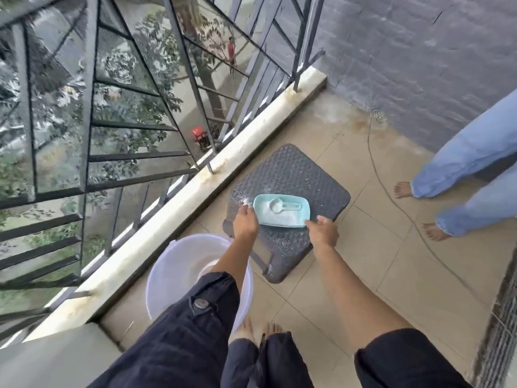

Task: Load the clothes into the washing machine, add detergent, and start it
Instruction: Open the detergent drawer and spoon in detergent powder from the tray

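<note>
Head view, looking down at a tiled balcony floor (377, 261). A dark woven stool (293, 169) stands just beside the pale ledge (173, 233) that carries a grey metal railing (89, 107). On the stool's seat sits a light blue tub (282, 224) holding white detergent powder (279, 217), with 1 matching scoop (285, 206) lying on the powder, its bowl to the left and its handle to the right.

The person's 2 bare forearms reach down to the tub from dark rolled sleeves (181, 331). The left hand (245, 221) is at the tub's left end, fingers curled downward and touching the rim there; a small white patch of powder (246, 202) shows at the fingertips, and it cannot be told whether the hand grips the tub or pinches the powder. The right hand (321, 231) is at the tub's near right corner, knuckles up, fingers bent toward the rim; whether they hold the corner or only touch it cannot be told.

A white translucent bucket (173, 264) stands on the floor beneath the left forearm, between the ledge and the stool. The person's bare toes (251, 329) show near the bottom edge. At the right stands a 2nd person in loose light blue jeans (475, 152), barefoot, well apart from the stool. A thin cable (391, 197) trails across the tiles between them.
</note>
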The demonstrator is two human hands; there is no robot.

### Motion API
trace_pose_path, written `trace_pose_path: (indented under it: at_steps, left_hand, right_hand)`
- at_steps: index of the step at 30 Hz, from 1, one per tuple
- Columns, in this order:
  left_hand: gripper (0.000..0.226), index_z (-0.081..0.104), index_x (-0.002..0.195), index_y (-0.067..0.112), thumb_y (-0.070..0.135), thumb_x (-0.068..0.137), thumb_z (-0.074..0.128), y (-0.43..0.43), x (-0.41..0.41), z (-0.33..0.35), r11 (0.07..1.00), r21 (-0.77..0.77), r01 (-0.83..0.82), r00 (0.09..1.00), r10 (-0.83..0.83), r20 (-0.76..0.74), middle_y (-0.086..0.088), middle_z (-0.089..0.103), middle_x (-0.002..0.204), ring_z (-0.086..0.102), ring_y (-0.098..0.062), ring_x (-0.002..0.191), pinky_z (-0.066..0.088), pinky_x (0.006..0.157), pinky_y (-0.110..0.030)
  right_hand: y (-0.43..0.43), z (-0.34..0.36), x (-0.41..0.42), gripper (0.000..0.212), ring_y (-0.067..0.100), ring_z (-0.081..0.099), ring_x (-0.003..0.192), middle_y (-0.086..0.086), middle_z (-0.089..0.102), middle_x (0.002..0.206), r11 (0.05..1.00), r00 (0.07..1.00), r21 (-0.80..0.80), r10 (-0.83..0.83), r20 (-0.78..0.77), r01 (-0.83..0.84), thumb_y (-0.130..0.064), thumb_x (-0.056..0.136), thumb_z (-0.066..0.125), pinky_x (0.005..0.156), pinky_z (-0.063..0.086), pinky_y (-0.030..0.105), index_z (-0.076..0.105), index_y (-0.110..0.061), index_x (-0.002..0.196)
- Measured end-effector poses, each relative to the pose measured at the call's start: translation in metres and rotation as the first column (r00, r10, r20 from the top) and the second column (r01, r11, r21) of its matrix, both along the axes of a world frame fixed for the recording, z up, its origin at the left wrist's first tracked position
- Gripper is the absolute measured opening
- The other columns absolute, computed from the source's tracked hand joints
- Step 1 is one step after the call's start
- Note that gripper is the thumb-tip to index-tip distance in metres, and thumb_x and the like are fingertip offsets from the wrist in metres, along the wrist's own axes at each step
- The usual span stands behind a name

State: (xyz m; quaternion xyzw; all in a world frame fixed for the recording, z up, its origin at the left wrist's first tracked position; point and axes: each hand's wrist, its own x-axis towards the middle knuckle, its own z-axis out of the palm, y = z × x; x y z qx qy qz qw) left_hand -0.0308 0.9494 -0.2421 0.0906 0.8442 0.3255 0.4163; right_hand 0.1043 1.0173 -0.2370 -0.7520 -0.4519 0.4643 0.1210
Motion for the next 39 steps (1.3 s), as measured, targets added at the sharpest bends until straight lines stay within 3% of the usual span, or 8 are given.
trace_pose_path:
  at_steps: [3,7,14,20,28,32,36,39]
  left_hand:
    - [0.052,0.046,0.137,0.005,0.035,0.103,0.021,0.012,0.001,-0.019,1.000,0.010,-0.021,0.997,0.021,0.072,-0.022,0.049,0.138,0.048,-0.036,0.125,0.036,0.106,-0.040]
    - [0.058,0.048,0.135,0.004,0.043,0.102,0.020,0.020,0.000,-0.036,0.995,0.012,-0.100,0.987,0.097,0.131,-0.021,0.051,0.135,0.049,-0.036,0.123,0.038,0.106,-0.043]
    - [0.050,0.059,0.115,-0.002,0.038,0.100,0.034,0.012,-0.001,-0.033,0.983,0.042,-0.177,0.982,0.173,0.069,-0.022,0.063,0.118,0.057,-0.038,0.112,0.045,0.098,-0.045]
    - [0.043,0.051,0.110,0.005,0.042,0.098,0.035,-0.004,0.004,0.018,0.967,0.067,-0.245,0.967,0.239,0.083,-0.017,0.060,0.113,0.060,-0.036,0.105,0.048,0.095,-0.046]
    - [0.027,0.049,0.095,0.013,0.035,0.102,0.034,-0.034,0.009,0.106,0.943,0.112,-0.314,0.950,0.311,0.041,-0.007,0.049,0.099,0.049,-0.021,0.081,0.027,0.071,-0.020]
    - [0.040,0.053,0.122,0.004,0.032,0.101,0.034,-0.058,0.007,0.142,0.920,0.148,-0.362,0.929,0.369,-0.020,-0.015,0.058,0.125,0.052,-0.029,0.114,0.034,0.086,-0.028]
    - [0.039,0.053,0.123,0.001,0.028,0.100,0.034,-0.084,0.008,0.175,0.888,0.175,-0.425,0.897,0.439,-0.050,-0.017,0.057,0.126,0.050,-0.031,0.118,0.035,0.092,-0.032]
    - [0.035,0.056,0.114,0.000,0.025,0.099,0.038,-0.107,0.008,0.193,0.856,0.215,-0.470,0.866,0.494,-0.072,-0.016,0.059,0.120,0.052,-0.029,0.112,0.032,0.079,-0.026]
  right_hand:
    - [0.010,-0.022,-0.005,0.053,0.029,0.046,0.130,0.014,0.045,0.143,0.997,0.998,-0.051,0.054,0.015,-0.053,-0.013,0.089,0.060,0.102,0.040,0.034,0.042,-0.003,0.139]
    - [0.019,-0.048,-0.009,0.038,0.031,0.058,0.114,0.015,0.061,0.127,0.989,0.988,-0.015,0.146,0.047,-0.145,-0.015,0.088,0.059,0.094,0.046,0.036,0.058,-0.005,0.124]
    - [0.022,-0.032,-0.010,0.027,0.025,0.064,0.104,0.012,0.068,0.115,0.998,1.000,0.060,-0.009,0.030,0.007,-0.004,0.088,0.055,0.077,0.042,0.020,0.066,-0.004,0.113]
    - [0.010,0.018,-0.010,0.028,0.027,0.066,0.099,0.011,0.070,0.111,0.995,0.999,0.093,-0.033,-0.019,0.034,-0.002,0.083,0.055,0.075,0.046,0.024,0.069,-0.006,0.106]
    - [-0.017,0.100,-0.013,0.028,0.029,0.066,0.098,0.011,0.069,0.112,0.992,0.995,0.126,0.000,-0.096,0.012,-0.002,0.082,0.054,0.075,0.049,0.026,0.069,-0.005,0.106]
    - [-0.036,0.142,-0.015,0.028,0.028,0.068,0.094,0.009,0.071,0.107,0.987,0.991,0.151,0.064,-0.116,-0.046,-0.006,0.082,0.055,0.075,0.053,0.029,0.070,-0.006,0.106]
    - [-0.056,0.176,-0.018,0.028,0.027,0.068,0.091,0.009,0.071,0.106,0.981,0.982,0.177,0.107,-0.157,-0.078,-0.008,0.085,0.056,0.050,0.047,0.011,0.068,-0.007,0.109]
    - [-0.074,0.198,-0.024,0.028,0.021,0.063,0.084,0.011,0.070,0.108,0.975,0.971,0.209,0.119,-0.207,-0.074,-0.007,0.086,0.056,0.039,0.037,0.005,0.066,-0.004,0.112]
